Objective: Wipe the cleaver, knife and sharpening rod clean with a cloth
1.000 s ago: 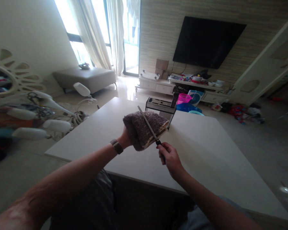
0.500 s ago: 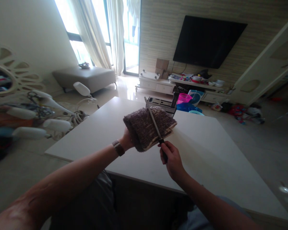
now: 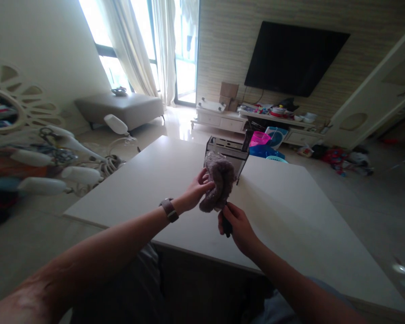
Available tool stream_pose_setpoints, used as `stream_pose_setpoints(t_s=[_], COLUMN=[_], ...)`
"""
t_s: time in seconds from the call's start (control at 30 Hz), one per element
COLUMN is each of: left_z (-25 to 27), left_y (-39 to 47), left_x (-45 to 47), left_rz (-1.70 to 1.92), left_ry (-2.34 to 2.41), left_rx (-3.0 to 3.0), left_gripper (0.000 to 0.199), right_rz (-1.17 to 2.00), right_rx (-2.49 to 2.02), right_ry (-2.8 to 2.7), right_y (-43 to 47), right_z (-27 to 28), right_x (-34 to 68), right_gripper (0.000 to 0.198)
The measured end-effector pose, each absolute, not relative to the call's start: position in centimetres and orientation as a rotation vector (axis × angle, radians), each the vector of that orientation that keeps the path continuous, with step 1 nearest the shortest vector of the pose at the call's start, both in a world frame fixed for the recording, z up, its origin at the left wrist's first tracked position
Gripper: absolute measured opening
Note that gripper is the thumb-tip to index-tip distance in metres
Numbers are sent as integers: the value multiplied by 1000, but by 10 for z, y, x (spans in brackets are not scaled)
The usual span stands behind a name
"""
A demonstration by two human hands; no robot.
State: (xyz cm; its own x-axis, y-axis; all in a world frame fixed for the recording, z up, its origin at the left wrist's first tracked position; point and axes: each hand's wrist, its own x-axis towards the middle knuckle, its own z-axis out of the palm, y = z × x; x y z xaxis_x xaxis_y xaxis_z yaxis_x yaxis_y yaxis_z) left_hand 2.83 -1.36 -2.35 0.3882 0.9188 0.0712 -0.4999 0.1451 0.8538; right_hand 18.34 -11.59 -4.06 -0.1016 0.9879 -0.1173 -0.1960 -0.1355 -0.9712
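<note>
A brown fluffy cloth [image 3: 219, 180] is folded around the shaft of a honing steel, hiding it. My left hand [image 3: 200, 186] grips the cloth from the left side, thumb on top. In my right hand [image 3: 238, 225] is the black handle of the honing steel [image 3: 227, 226], fingers wrapped round it just below the cloth. Both hands are above the white table [image 3: 290, 207]. Right behind the cloth stands a slotted rack [image 3: 227, 146] with a dark frame, its front partly covered by the cloth.
Beyond the table are a pink basket [image 3: 259, 138] and a blue plastic item [image 3: 261, 150]. To the left, a lamp with white shades [image 3: 81, 175] is close to the table edge. A low TV cabinet [image 3: 219, 121] and a bench [image 3: 121, 108] stand farther back.
The cloth lay open under the bare grey shaft. My left hand has come out from beneath and folded the cloth over the shaft. My right hand has barely moved.
</note>
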Motion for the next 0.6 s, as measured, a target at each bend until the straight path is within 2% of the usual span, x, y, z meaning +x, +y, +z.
stream_pose_setpoints(t_s=[0.07, 0.3, 0.43, 0.6], left_z=[-21, -14, -15, -19], left_y=[-19, -32, -29, -28], left_x=[32, 29, 25, 26], left_rz=[1158, 1181, 1194, 1145], left_ry=[677, 1056, 1067, 854], left_rx=[1023, 1296, 1340, 986], left_gripper=[79, 82, 80, 85], right_rz=[1569, 1763, 1771, 1660], right_rx=[-1050, -962, -965, -1056], right_ry=[-987, -789, -795, -960], right_y=[-116, -124, -125, -121], right_z=[-46, -60, -62, -59], right_x=[179, 163, 161, 163], right_gripper=[46, 47, 45, 44])
